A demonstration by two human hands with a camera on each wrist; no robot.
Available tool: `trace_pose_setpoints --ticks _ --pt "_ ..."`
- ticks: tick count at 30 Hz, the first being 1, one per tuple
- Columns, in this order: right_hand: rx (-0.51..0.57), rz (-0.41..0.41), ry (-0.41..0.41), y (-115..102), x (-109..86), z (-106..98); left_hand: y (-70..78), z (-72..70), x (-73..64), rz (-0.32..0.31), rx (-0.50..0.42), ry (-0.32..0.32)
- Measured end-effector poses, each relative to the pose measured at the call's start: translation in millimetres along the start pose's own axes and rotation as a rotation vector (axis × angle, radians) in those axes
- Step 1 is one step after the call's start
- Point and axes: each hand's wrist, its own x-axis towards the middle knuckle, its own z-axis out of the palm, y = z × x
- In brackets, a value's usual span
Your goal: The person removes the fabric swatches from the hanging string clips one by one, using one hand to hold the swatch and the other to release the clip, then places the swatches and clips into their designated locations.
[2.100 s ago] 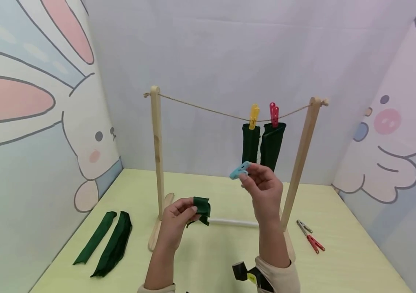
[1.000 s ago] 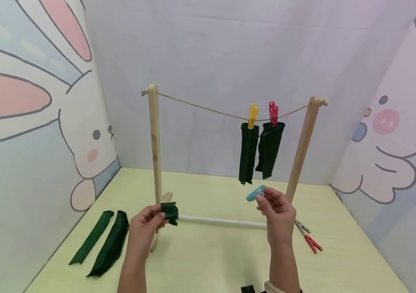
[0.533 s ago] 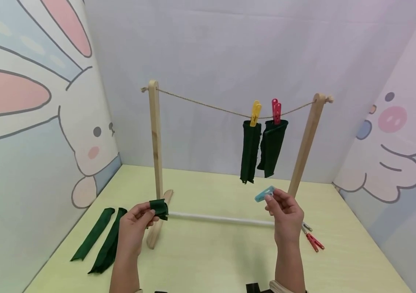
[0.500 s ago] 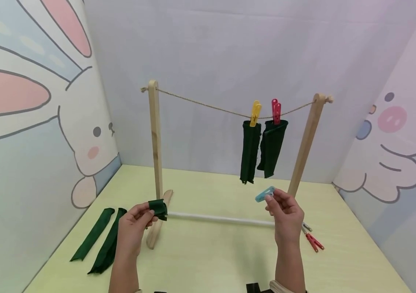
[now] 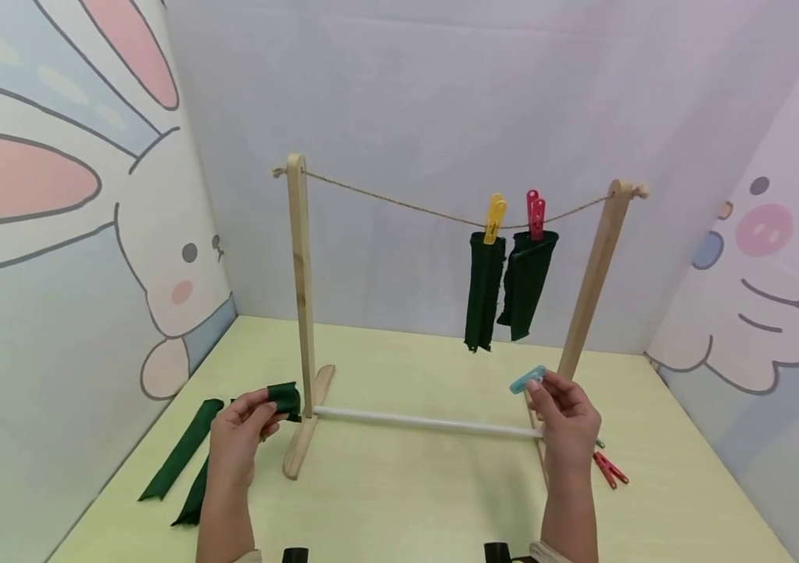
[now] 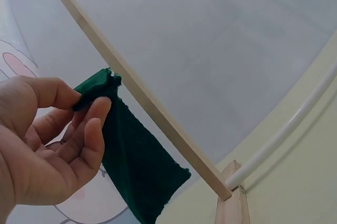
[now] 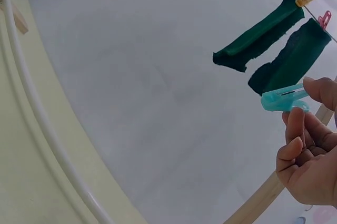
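My left hand [image 5: 234, 438] pinches the top of a dark green cloth strip [image 6: 139, 158] between thumb and fingers, in front of the left post. The left wrist view shows the strip hanging down from the fingertips. My right hand [image 5: 570, 426] pinches a light blue clothespin [image 7: 279, 99] by its handle end, below two green cloth strips hung on the line. A yellow clothespin [image 5: 494, 219] holds the left hanging strip [image 5: 485, 297]. The right hanging strip [image 5: 529, 285] is clipped by a red clothespin [image 5: 537, 219].
A twine line [image 5: 399, 205] sags between the left post [image 5: 302, 297] and right post [image 5: 596, 274]. A white bar [image 5: 428, 423] joins their feet. Two green strips lie at left, one [image 5: 184, 450] in full view. Another red clothespin [image 5: 610, 469] lies at right, beside a partly hidden grey one.
My left hand has moved left with the cloth strip. My right hand has come down and to the right with the blue clothespin, so the hands are farther apart.
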Motion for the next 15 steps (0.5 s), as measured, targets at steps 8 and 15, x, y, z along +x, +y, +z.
trace_pose_setpoints --ticks 8,15 --pt "0.028 -0.009 0.042 0 1.4 -8 -4.6 -8.4 16.5 -0.045 -0.013 0.041" --pt "0.065 -0.072 0.097 0 6.5 -25 -5.6 -8.9 29.5 -0.068 0.09 0.008"
